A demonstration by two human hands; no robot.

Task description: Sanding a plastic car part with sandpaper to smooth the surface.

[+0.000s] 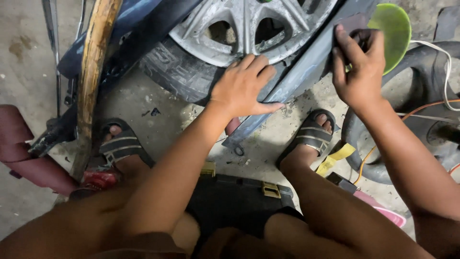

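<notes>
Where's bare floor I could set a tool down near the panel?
Bare concrete floor at upper left, beyond the wooden bar. A smaller patch between the sandalled feet, below the grey panel. Right side is crowded: tyre, cables, yellow tape.

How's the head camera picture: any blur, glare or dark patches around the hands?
Head view: both hands sharp, left hand flat on the grey panel, right hand pressing a dark sheet; no glare; edges bend from the wide lens; lap in dim shadow.

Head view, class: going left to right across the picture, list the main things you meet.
Wooden pole → left sandal → left hand → right sandal → right hand → green disc → white cord
</notes>
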